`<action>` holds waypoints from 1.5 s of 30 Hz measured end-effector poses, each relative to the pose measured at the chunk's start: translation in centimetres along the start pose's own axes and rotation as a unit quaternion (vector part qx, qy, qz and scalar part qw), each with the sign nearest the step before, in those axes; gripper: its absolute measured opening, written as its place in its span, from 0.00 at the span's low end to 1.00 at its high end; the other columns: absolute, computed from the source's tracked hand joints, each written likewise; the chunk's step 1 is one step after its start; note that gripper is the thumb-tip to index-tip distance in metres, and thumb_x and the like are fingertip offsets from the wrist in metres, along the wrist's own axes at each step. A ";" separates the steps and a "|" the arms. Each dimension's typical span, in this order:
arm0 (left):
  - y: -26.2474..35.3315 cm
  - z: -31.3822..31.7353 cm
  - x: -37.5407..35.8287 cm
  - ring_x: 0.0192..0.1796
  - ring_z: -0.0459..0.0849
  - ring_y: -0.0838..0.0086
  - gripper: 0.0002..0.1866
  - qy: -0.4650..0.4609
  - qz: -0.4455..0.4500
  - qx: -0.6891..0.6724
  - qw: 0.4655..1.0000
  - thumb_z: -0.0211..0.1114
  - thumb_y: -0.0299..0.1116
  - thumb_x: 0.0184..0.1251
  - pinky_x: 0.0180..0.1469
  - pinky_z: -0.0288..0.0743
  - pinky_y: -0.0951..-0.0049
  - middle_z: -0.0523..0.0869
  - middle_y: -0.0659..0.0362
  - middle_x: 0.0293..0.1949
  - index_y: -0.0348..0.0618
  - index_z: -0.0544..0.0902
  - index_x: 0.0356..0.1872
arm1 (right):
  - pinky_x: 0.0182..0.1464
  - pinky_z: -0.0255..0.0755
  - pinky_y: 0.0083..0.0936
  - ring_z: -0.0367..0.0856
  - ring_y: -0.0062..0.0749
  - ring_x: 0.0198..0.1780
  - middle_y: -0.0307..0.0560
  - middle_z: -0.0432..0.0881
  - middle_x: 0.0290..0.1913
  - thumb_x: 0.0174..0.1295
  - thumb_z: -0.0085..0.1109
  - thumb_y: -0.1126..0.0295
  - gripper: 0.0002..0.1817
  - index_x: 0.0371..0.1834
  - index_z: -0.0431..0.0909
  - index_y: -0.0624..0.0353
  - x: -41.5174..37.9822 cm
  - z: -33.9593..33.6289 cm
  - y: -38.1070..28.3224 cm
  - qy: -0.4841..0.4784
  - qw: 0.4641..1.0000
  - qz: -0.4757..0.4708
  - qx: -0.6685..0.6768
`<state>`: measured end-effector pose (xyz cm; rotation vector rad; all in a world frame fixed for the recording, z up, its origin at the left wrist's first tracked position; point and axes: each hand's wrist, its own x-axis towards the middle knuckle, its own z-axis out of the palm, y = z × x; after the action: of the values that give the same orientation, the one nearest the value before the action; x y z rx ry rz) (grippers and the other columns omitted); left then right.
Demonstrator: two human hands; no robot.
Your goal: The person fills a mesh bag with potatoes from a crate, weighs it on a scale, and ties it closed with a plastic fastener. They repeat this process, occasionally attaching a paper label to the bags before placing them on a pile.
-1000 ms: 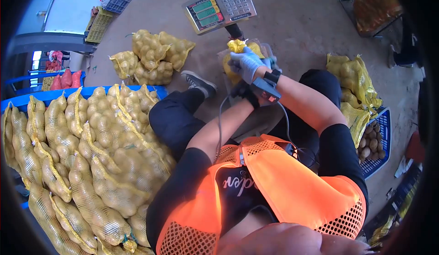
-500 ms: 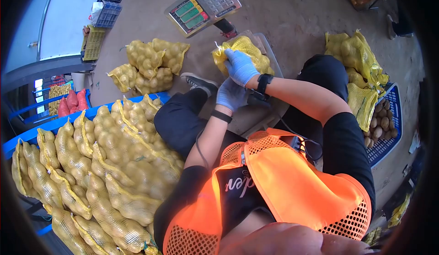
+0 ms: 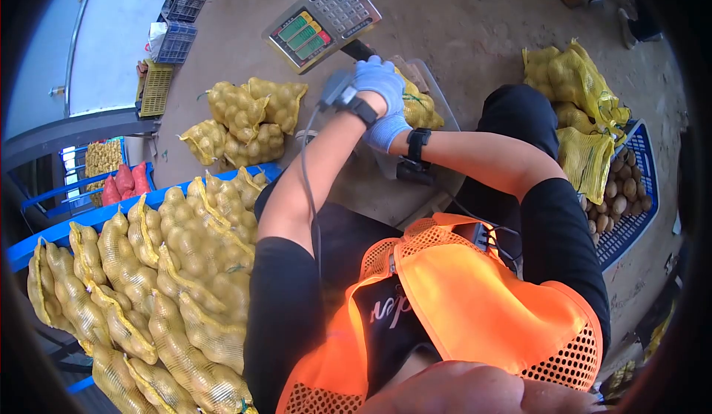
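A yellow mesh bag of potatoes point(image 3: 421, 110) rests on the platform of a weighing scale point(image 3: 443, 102), partly covered by my hands. My left hand point(image 3: 378, 84), in a light blue glove, is closed over the gathered top of the bag. Just below it, against the left one, my gloved right hand point(image 3: 387, 129) is closed at the same neck. The bag's neck itself is hidden by the gloves. Above the hands stands the scale's display and keypad point(image 3: 322, 22), with lit green screens.
Filled mesh bags point(image 3: 245, 121) stand on the floor to the left. Many more point(image 3: 159, 265) lie on a blue-edged rack point(image 3: 37, 247). At right are yellow bags point(image 3: 567, 80) and a blue crate point(image 3: 623, 230) with loose potatoes. Another person's foot point(image 3: 627, 30) shows top right.
My left hand has moved up from below and now lies over the bag's neck. My right hand has shifted slightly down and now sits beneath it.
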<state>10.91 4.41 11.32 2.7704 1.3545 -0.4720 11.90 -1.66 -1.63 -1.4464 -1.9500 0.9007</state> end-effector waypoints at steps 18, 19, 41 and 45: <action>-2.7 6.2 -7.5 0.17 0.65 0.84 0.17 0.255 -0.178 -0.718 0.622 0.51 0.37 0.70 0.20 0.57 0.83 0.71 0.67 0.16 0.46 0.73 0.20 | 0.47 0.71 0.27 0.79 0.30 0.41 0.44 0.80 0.40 0.65 0.50 0.57 0.16 0.46 0.72 0.57 3.2 -10.0 0.2 -0.169 0.599 0.271 0.734; -1.0 5.1 -7.9 0.19 0.68 0.81 0.14 0.240 -0.210 -0.606 0.729 0.52 0.35 0.69 0.24 0.64 0.80 0.72 0.64 0.17 0.43 0.76 0.23 | 0.51 0.69 0.30 0.77 0.31 0.45 0.46 0.79 0.42 0.65 0.49 0.56 0.17 0.47 0.72 0.58 3.4 -10.0 0.2 -0.166 0.586 0.249 0.753; -7.5 10.0 -1.5 0.20 0.72 0.79 0.06 0.128 -0.289 -0.874 0.370 0.56 0.36 0.67 0.19 0.64 0.79 0.81 0.61 0.29 0.47 0.75 0.35 | 0.46 0.72 0.27 0.79 0.39 0.41 0.48 0.80 0.37 0.40 0.71 0.64 0.24 0.44 0.76 0.55 3.2 -9.4 1.6 -0.014 0.997 -0.011 0.075; -8.7 10.7 -5.1 0.13 0.61 0.84 0.08 0.184 -0.258 -0.911 0.262 0.52 0.38 0.69 0.13 0.52 0.82 0.75 0.65 0.21 0.51 0.71 0.31 | 0.38 0.73 0.25 0.78 0.33 0.30 0.42 0.79 0.29 0.48 0.67 0.62 0.18 0.39 0.77 0.58 4.7 -8.1 2.6 -0.008 0.908 0.126 0.399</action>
<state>-1.54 4.32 3.50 0.3101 1.0789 1.1544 18.29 4.90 1.58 -1.1767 -1.1517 1.5876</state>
